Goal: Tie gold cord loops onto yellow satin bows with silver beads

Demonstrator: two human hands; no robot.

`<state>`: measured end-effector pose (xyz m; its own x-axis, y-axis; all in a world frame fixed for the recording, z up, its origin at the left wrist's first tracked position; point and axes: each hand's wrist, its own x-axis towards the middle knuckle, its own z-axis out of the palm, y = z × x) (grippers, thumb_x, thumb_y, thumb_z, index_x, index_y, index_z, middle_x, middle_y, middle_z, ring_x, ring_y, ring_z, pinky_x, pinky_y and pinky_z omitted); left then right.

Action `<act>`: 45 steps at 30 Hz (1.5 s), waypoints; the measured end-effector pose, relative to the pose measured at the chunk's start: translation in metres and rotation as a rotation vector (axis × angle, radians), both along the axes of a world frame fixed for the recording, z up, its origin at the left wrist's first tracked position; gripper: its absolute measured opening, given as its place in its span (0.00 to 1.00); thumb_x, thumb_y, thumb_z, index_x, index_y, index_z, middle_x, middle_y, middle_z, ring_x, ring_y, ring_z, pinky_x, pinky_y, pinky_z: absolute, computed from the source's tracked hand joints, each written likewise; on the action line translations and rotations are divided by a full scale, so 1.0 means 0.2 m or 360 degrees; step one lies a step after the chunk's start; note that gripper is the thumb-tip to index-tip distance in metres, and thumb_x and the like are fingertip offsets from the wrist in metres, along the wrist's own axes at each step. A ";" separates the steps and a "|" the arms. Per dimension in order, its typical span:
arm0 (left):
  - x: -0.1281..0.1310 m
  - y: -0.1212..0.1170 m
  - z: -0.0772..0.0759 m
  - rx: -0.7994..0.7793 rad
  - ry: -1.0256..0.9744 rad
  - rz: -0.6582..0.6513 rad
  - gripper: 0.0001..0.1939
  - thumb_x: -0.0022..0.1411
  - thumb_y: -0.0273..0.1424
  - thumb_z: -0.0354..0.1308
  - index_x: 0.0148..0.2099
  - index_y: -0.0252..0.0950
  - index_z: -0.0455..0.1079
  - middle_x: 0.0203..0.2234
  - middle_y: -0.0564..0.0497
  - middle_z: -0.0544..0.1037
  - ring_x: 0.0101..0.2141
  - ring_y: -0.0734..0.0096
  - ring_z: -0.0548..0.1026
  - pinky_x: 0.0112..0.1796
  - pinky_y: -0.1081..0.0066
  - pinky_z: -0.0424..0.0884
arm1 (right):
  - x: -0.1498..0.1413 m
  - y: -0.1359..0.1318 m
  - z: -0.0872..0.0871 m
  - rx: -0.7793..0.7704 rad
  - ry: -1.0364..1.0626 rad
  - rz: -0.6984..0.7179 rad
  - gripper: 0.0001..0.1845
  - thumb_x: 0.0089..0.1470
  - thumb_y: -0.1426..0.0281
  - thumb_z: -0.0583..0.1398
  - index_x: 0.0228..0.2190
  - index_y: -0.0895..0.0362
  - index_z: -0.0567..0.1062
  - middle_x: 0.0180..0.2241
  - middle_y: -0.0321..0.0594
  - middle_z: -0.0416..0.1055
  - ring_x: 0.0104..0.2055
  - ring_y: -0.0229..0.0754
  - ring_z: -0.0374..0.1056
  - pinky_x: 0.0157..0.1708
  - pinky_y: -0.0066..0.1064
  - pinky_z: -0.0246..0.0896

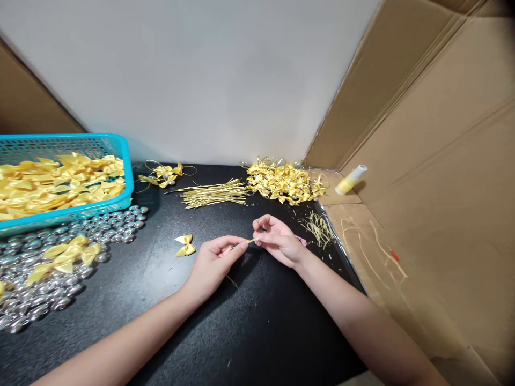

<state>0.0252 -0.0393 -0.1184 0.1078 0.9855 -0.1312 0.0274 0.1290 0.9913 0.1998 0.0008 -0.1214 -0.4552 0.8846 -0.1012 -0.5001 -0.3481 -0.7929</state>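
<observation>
"Gold cord (251, 241) sits between my hands, just above the counter (241, 343). What's your read of the grip?"

"Together on both sides, I'd say: the left hand (215, 265) pinches it at thumb and fingertips, and so does the right hand (281, 245). A thin tail hangs under the left."

"And how far along am I?"

"Partway, by my judgement. One loose bow (185, 245) lies near your left hand, with no cord visible on it. Beyond your hands I see a bundle of gold cords (215, 194), unused by the look of it. Right of that is a heap of looped bows (284, 182), which I take as done; a smaller cluster (163, 174) looks similar."

"Containers?"

"I make out one, the blue basket (131, 185) at far left, well stocked with yellow bows (64, 182). Silver beads (38, 310) spread loose in front of it, with a few more bows (68, 257) on top."
</observation>
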 end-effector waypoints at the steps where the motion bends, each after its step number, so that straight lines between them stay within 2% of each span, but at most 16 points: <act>1: 0.00 0.00 0.00 -0.0004 -0.0004 0.0008 0.15 0.54 0.41 0.63 0.33 0.34 0.78 0.11 0.62 0.54 0.15 0.81 0.51 0.16 0.78 0.48 | 0.00 0.00 0.00 0.0001 0.0003 0.0000 0.16 0.37 0.74 0.72 0.30 0.54 0.73 0.34 0.31 0.66 0.28 0.29 0.61 0.31 0.23 0.62; 8: -0.01 0.00 -0.01 -0.0048 0.0006 0.0082 0.15 0.52 0.41 0.64 0.33 0.33 0.78 0.11 0.62 0.54 0.15 0.81 0.52 0.16 0.78 0.49 | 0.02 0.01 0.01 0.0060 -0.0043 -0.0040 0.12 0.39 0.72 0.69 0.30 0.55 0.74 0.33 0.33 0.67 0.28 0.32 0.61 0.31 0.27 0.60; 13: -0.01 0.00 -0.01 -0.0070 -0.0027 0.0083 0.17 0.51 0.43 0.64 0.33 0.33 0.77 0.11 0.62 0.54 0.15 0.81 0.51 0.16 0.78 0.48 | 0.02 0.02 0.00 0.0270 -0.0249 -0.0169 0.09 0.40 0.70 0.67 0.28 0.56 0.75 0.32 0.35 0.67 0.28 0.34 0.61 0.31 0.30 0.60; 16: -0.01 0.01 -0.02 -0.0097 -0.0056 0.0084 0.18 0.51 0.44 0.65 0.32 0.32 0.76 0.11 0.62 0.54 0.15 0.82 0.51 0.16 0.79 0.48 | 0.01 0.01 -0.01 0.0570 -0.0485 -0.0314 0.07 0.42 0.69 0.65 0.26 0.55 0.73 0.30 0.35 0.66 0.28 0.36 0.60 0.31 0.31 0.59; 21: 0.00 0.01 -0.01 -0.0147 -0.0133 0.0094 0.19 0.50 0.45 0.65 0.32 0.32 0.75 0.11 0.63 0.52 0.15 0.82 0.49 0.16 0.79 0.47 | 0.01 -0.03 0.02 0.1292 -0.1090 -0.0586 0.07 0.44 0.71 0.64 0.23 0.55 0.70 0.28 0.36 0.66 0.31 0.39 0.61 0.30 0.32 0.57; 23: 0.00 0.01 -0.01 -0.0157 -0.0143 0.0093 0.19 0.50 0.45 0.65 0.32 0.32 0.75 0.11 0.63 0.52 0.15 0.82 0.49 0.16 0.79 0.47 | 0.00 -0.05 0.03 0.1481 -0.1228 -0.0637 0.08 0.43 0.71 0.66 0.23 0.54 0.70 0.28 0.36 0.67 0.32 0.40 0.63 0.32 0.33 0.59; 26: 0.00 0.01 0.00 -0.0164 -0.0138 0.0093 0.19 0.49 0.46 0.65 0.32 0.33 0.75 0.11 0.63 0.53 0.14 0.82 0.50 0.16 0.79 0.47 | -0.01 -0.06 0.02 0.1641 -0.1320 -0.0705 0.09 0.43 0.71 0.68 0.23 0.55 0.71 0.27 0.36 0.69 0.34 0.41 0.65 0.36 0.35 0.60; 32: -0.01 0.01 -0.01 -0.0182 -0.0154 0.0084 0.21 0.48 0.47 0.66 0.32 0.32 0.75 0.11 0.64 0.52 0.15 0.82 0.49 0.16 0.79 0.46 | -0.03 -0.06 0.01 0.1625 -0.1436 -0.0770 0.06 0.47 0.71 0.66 0.24 0.55 0.73 0.28 0.37 0.70 0.33 0.42 0.66 0.36 0.36 0.60; 39: -0.01 0.02 -0.01 -0.0197 -0.0151 0.0048 0.20 0.49 0.46 0.65 0.33 0.32 0.76 0.11 0.64 0.53 0.14 0.82 0.49 0.16 0.79 0.46 | -0.03 -0.07 0.02 0.1540 -0.1437 -0.0642 0.02 0.49 0.72 0.65 0.26 0.55 0.75 0.29 0.38 0.71 0.35 0.42 0.67 0.39 0.37 0.60; 45: -0.01 0.02 -0.01 -0.0201 -0.0143 0.0028 0.18 0.50 0.44 0.65 0.33 0.33 0.76 0.11 0.64 0.52 0.14 0.82 0.49 0.16 0.79 0.46 | -0.03 -0.06 0.02 0.1444 -0.1343 -0.0531 0.05 0.50 0.70 0.65 0.25 0.55 0.74 0.29 0.38 0.72 0.35 0.42 0.67 0.39 0.38 0.60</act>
